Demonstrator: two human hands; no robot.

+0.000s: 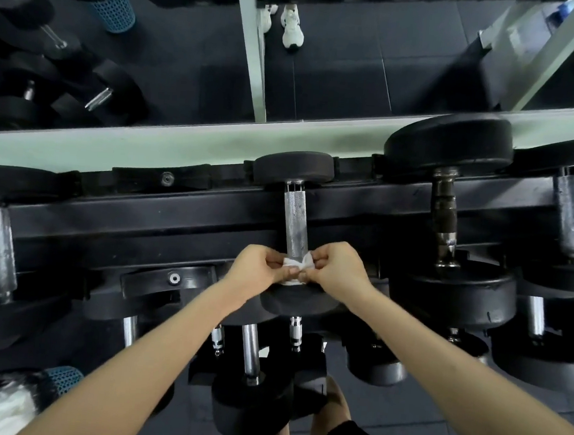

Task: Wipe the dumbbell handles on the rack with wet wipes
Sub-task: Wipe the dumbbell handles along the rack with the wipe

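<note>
Wiping: you are at the near end of the middle dumbbell handle, on the rack, top row.
Grip: your left hand and right hand both pinch the wet wipe there.
Next: likely wrap it round, then draw it toward the far head.
Around: a bigger dumbbell crowds your right.
</note>
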